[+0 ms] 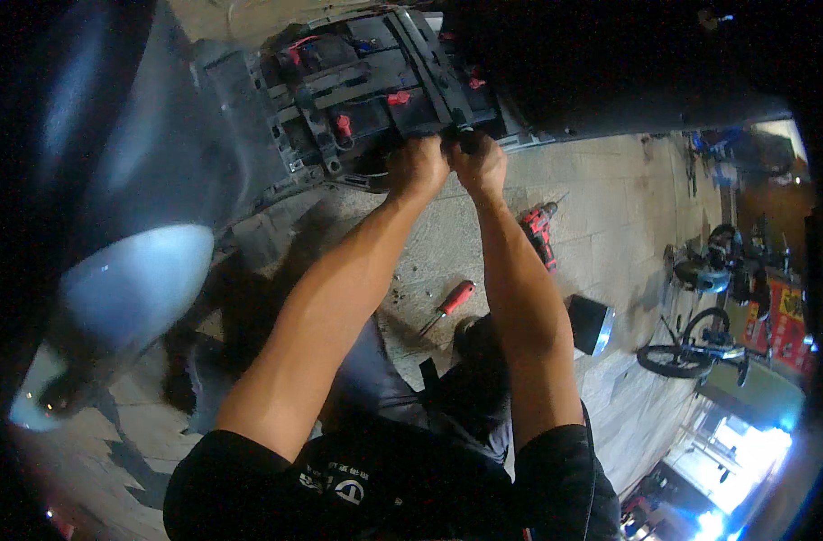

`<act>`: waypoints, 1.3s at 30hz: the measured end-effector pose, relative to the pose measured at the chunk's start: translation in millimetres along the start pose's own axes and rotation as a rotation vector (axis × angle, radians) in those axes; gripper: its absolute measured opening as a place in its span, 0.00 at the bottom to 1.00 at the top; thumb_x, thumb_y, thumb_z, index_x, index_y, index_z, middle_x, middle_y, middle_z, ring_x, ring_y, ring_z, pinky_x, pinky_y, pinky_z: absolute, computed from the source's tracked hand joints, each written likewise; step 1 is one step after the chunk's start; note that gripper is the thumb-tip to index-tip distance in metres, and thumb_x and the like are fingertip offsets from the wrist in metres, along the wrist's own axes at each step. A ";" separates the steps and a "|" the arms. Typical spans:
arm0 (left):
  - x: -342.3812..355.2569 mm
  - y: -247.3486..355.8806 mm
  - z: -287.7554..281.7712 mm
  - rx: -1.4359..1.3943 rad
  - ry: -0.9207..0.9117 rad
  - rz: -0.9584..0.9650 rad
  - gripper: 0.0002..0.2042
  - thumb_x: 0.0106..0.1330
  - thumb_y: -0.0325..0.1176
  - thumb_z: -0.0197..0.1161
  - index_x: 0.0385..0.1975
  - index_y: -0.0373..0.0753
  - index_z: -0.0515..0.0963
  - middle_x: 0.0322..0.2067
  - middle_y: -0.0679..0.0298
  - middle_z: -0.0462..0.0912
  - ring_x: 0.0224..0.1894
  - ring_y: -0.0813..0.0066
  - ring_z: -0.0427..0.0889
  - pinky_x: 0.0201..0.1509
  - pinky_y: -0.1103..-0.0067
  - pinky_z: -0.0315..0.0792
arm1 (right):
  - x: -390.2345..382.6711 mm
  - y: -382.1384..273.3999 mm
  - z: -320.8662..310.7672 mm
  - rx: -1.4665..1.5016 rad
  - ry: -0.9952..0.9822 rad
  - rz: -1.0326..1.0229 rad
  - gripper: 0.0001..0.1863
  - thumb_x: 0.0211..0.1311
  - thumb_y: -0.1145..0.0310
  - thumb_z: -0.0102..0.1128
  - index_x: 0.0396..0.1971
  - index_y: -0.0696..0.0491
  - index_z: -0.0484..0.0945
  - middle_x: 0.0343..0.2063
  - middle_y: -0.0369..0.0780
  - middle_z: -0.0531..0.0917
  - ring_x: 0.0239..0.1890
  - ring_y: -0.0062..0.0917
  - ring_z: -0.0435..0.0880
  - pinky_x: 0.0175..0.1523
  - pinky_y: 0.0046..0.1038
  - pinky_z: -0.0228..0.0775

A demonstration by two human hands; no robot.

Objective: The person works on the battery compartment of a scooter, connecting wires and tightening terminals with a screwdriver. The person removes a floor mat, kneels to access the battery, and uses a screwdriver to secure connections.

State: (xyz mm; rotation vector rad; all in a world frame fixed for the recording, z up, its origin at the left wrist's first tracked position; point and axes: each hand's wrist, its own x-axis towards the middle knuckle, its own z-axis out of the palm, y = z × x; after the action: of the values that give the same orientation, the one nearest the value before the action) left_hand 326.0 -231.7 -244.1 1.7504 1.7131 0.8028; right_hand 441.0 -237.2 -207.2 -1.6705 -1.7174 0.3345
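Both arms reach forward to the near edge of a vehicle's open battery compartment [366, 86]. Inside it lie dark batteries with red terminal caps [343, 124], crossed by metal straps [434, 68]. My left hand [418, 169] is closed at the compartment's near rim, its fingertips hidden. Right beside it, my right hand [481, 169] is also closed, by the lower end of a strap. Something small and dark shows between the two hands, too unclear to name.
On the paved floor [438, 230] lie a red-handled screwdriver [458, 298] and a red and black power drill [539, 236]. A dark box [591, 325] stands right of my right arm. Grey body panels [186, 135] fill the left. A bicycle [691, 352] stands far right.
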 end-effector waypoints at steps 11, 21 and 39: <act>2.7 11.2 -11.1 -0.036 -0.099 0.003 0.10 0.62 0.37 0.57 0.34 0.39 0.80 0.35 0.47 0.83 0.38 0.43 0.81 0.41 0.55 0.74 | -6.1 -8.2 1.9 -0.062 0.119 0.031 0.12 0.50 0.62 0.62 0.25 0.56 0.79 0.26 0.48 0.82 0.31 0.46 0.81 0.36 0.39 0.74; -1.6 21.3 -25.7 0.009 -0.082 -0.001 0.11 0.56 0.39 0.64 0.32 0.39 0.82 0.32 0.46 0.83 0.36 0.44 0.82 0.40 0.58 0.75 | -7.6 -5.1 7.7 -0.102 0.150 0.196 0.11 0.52 0.62 0.62 0.28 0.55 0.80 0.30 0.50 0.82 0.35 0.49 0.80 0.40 0.42 0.73; -0.4 16.2 -22.2 0.028 -0.095 0.021 0.13 0.54 0.36 0.63 0.38 0.39 0.82 0.34 0.47 0.83 0.37 0.44 0.81 0.43 0.59 0.75 | -9.6 -0.3 2.8 -0.001 0.118 0.131 0.13 0.51 0.60 0.64 0.30 0.55 0.81 0.28 0.48 0.82 0.33 0.45 0.82 0.39 0.37 0.74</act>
State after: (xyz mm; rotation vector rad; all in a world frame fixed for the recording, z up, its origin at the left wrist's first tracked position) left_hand 320.2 -232.9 -217.2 1.7986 1.6538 0.6957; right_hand 438.2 -245.6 -211.9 -1.7723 -1.5267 0.2901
